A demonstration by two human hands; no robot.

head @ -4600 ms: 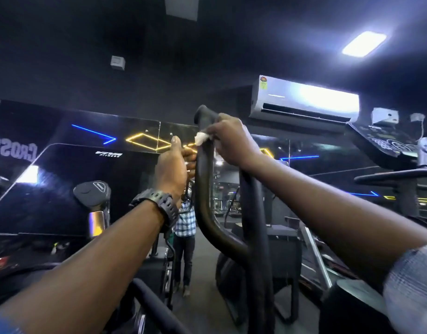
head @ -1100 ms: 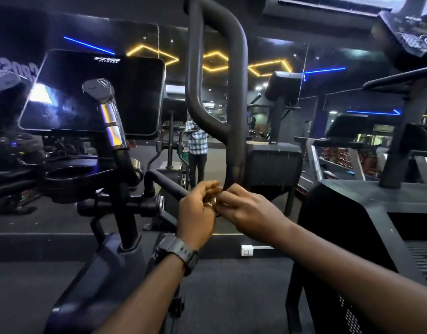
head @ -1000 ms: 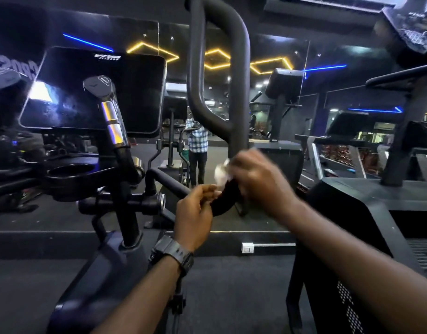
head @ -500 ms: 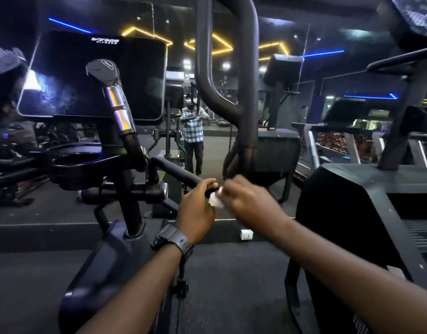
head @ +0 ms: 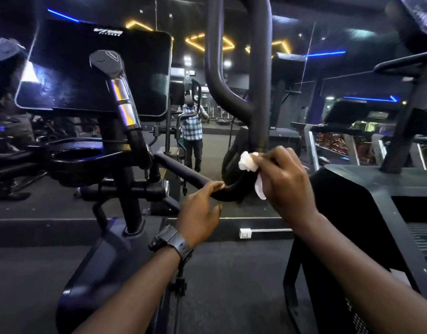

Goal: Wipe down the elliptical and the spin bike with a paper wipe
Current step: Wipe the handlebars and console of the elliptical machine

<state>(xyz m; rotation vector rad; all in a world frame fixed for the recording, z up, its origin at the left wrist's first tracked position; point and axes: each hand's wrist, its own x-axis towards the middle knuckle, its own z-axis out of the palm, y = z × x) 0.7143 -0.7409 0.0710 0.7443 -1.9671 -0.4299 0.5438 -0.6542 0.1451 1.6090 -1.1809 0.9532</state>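
I stand at the black elliptical (head: 106, 256), its dark console screen (head: 96, 68) up at the left. A low black handlebar (head: 183, 173) runs from the machine's centre toward me and curves up at its end. My left hand (head: 199, 213) grips that bar from below, thumb on top. My right hand (head: 283, 182) holds a crumpled white paper wipe (head: 248, 162) and presses it on the bar's curved end. The tall moving arm (head: 258, 75) of the elliptical rises just behind my hands.
A chrome-banded grip (head: 122, 97) stands in front of the console, with a cup holder ring (head: 75, 155) below it. A black machine housing (head: 366, 213) sits close at the right. The mirror wall ahead reflects a person in a checked shirt (head: 192, 126). Dark floor lies below.
My right hand has lifted from beside my left hand and brought the wipe onto the upturned end of the low bar. Earlier it wiped the top of the tall arm.
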